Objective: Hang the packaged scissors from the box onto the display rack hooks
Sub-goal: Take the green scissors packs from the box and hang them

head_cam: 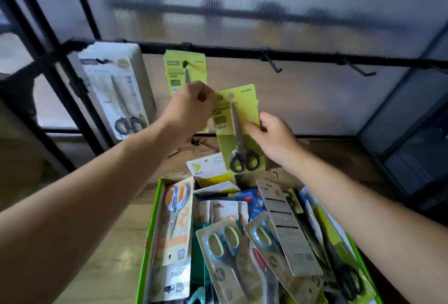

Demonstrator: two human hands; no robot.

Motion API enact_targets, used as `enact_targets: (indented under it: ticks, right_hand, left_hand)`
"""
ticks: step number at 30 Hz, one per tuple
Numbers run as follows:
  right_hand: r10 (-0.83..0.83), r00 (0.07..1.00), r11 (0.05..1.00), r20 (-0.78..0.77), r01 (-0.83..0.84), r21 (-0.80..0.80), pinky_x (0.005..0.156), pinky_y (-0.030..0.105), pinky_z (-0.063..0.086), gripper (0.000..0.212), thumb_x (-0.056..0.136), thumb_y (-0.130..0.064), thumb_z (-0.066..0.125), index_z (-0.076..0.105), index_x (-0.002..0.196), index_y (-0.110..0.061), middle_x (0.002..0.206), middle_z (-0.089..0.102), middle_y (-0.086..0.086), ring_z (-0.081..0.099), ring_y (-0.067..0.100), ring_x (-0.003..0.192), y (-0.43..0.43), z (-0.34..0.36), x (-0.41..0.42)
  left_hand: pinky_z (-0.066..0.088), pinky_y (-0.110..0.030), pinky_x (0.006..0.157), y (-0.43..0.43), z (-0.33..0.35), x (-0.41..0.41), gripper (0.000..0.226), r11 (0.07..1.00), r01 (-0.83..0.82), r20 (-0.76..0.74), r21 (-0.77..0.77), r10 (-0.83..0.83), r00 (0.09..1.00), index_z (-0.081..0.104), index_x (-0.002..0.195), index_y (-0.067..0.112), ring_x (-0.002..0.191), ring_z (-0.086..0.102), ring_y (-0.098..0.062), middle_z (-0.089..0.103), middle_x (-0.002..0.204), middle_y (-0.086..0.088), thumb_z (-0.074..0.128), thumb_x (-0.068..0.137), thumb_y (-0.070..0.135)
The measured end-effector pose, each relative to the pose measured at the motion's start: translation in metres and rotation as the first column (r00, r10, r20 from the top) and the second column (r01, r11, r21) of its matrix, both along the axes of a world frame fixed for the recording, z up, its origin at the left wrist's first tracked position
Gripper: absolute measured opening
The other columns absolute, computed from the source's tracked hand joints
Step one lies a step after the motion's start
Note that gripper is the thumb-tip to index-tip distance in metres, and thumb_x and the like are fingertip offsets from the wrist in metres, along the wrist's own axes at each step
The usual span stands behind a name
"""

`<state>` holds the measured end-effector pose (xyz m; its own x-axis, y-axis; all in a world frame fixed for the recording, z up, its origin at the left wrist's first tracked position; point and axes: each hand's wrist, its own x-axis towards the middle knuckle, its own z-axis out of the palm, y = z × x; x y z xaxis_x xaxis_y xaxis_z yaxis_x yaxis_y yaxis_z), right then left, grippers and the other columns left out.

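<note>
The box [148, 250] sits at 6 o'clock with packs lying in it. Above it, at centre, is the held pack [238, 119]. The left hand [191, 109] pinches its 10 o'clock corner and the right hand [274, 138] grips its 3 o'clock edge. Behind runs the bar [303, 55], with a stack [116, 90] hanging at 9 o'clock, a hung pack [185, 70] at 11, and two hooks at 1 [272, 62] and 2 [358, 69].

Yellow-green pack [238, 129] of black-handled scissors, as I see it: raised and slightly tilted above the far end of the green-rimmed box [148, 243] of mixed scissor packs. A matching pack [184, 70] hangs on the rack; further hooks [272, 62] jut to its right.
</note>
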<state>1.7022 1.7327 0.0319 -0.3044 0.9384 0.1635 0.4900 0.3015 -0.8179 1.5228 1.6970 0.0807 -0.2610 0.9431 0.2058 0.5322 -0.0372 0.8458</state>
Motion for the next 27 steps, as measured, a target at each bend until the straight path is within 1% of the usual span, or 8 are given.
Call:
enact_targets:
  ticks: [2, 6, 10, 13, 16, 19, 24, 27]
  right_hand:
    - [0.022, 1.0, 1.0, -0.002, -0.022, 0.022, 0.091, 0.048, 0.05, 0.018, 0.094, -0.023, 0.058, 0.067, 0.102, -0.009, 0.098, 0.072, 0.009, 0.065, 0.029, 0.096, 0.003, 0.003, -0.012]
    - [0.061, 0.997, 0.997, -0.041, -0.059, 0.053, 0.09, 0.044, 0.051, 0.013, 0.095, -0.02, 0.059, 0.066, 0.102, -0.012, 0.097, 0.072, 0.003, 0.065, 0.024, 0.094, 0.01, 0.02, -0.033]
    - [0.067, 0.996, 0.994, -0.062, -0.06, 0.096, 0.086, 0.039, 0.051, 0.011, 0.095, -0.016, 0.06, 0.065, 0.101, -0.009, 0.097, 0.072, 0.004, 0.065, 0.024, 0.092, 0.018, 0.033, -0.06]
    - [0.07, 0.994, 0.993, -0.085, -0.061, 0.096, 0.078, 0.032, 0.048, 0.006, 0.095, -0.015, 0.059, 0.064, 0.098, -0.015, 0.095, 0.071, 0.0, 0.063, 0.019, 0.088, 0.021, 0.034, -0.077]
    - [0.059, 0.994, 0.996, -0.089, -0.053, 0.065, 0.078, 0.033, 0.048, 0.006, 0.094, -0.016, 0.06, 0.064, 0.097, -0.017, 0.093, 0.07, -0.002, 0.063, 0.018, 0.087, 0.022, 0.028, -0.087]
    - [0.044, 0.997, 0.998, -0.071, -0.041, 0.044, 0.076, 0.032, 0.047, 0.005, 0.095, -0.018, 0.059, 0.062, 0.097, -0.02, 0.093, 0.069, -0.003, 0.063, 0.018, 0.088, 0.023, 0.019, -0.093]
    - [-0.013, 0.999, 0.999, -0.042, 0.015, 0.037, 0.072, 0.035, 0.047, 0.011, 0.096, -0.022, 0.057, 0.058, 0.093, -0.011, 0.088, 0.067, 0.006, 0.061, 0.024, 0.084, 0.029, 0.011, -0.102]
    - [-0.035, 0.999, 0.998, -0.017, 0.036, 0.045, 0.062, 0.027, 0.041, 0.014, 0.096, -0.021, 0.056, 0.056, 0.092, -0.008, 0.084, 0.063, 0.007, 0.055, 0.023, 0.077, 0.036, 0.012, -0.109]
  left_hand:
    - [0.048, -0.029, 0.047, -0.004, 0.008, -0.01, 0.012, 0.999, -0.022, 0.005, 0.04, 0.022, 1.0, 0.059, 0.083, 0.017, 0.054, 0.054, -0.018, 0.059, 0.069, -0.001, 0.057, 0.094, 0.015]
    - [0.057, -0.043, 0.066, -0.007, 0.02, -0.029, 0.008, 0.992, -0.07, 0.069, 0.108, 0.062, 0.996, 0.063, 0.09, 0.01, 0.064, 0.057, -0.017, 0.06, 0.074, 0.0, 0.059, 0.094, 0.015]
    - [0.055, -0.031, 0.061, -0.004, 0.031, -0.047, 0.007, 0.985, -0.119, 0.127, 0.124, 0.103, 0.987, 0.062, 0.095, 0.009, 0.066, 0.058, -0.015, 0.063, 0.079, -0.002, 0.061, 0.094, 0.016]
    - [0.054, -0.026, 0.057, 0.0, 0.036, -0.057, 0.009, 0.978, -0.159, 0.152, 0.137, 0.138, 0.979, 0.062, 0.097, 0.007, 0.064, 0.056, -0.013, 0.062, 0.08, -0.003, 0.061, 0.093, 0.015]
    - [0.057, -0.036, 0.066, 0.005, 0.033, -0.064, 0.008, 0.977, -0.181, 0.13, 0.111, 0.166, 0.978, 0.063, 0.098, 0.007, 0.066, 0.057, -0.015, 0.061, 0.078, -0.001, 0.06, 0.094, 0.014]
    - [0.058, -0.045, 0.077, 0.011, 0.026, -0.068, 0.004, 0.976, -0.202, 0.118, 0.08, 0.192, 0.974, 0.062, 0.096, 0.012, 0.077, 0.063, -0.022, 0.065, 0.085, -0.003, 0.061, 0.093, 0.013]
    - [0.057, -0.046, 0.078, 0.025, 0.024, -0.073, 0.001, 0.976, -0.2, 0.048, 0.081, 0.197, 0.979, 0.06, 0.093, 0.015, 0.087, 0.065, -0.028, 0.067, 0.09, -0.007, 0.061, 0.092, 0.016]
    - [0.058, -0.043, 0.077, 0.036, 0.027, -0.075, 0.003, 0.978, -0.2, 0.017, 0.057, 0.199, 0.98, 0.059, 0.097, 0.016, 0.085, 0.064, -0.028, 0.065, 0.093, -0.005, 0.057, 0.094, 0.016]
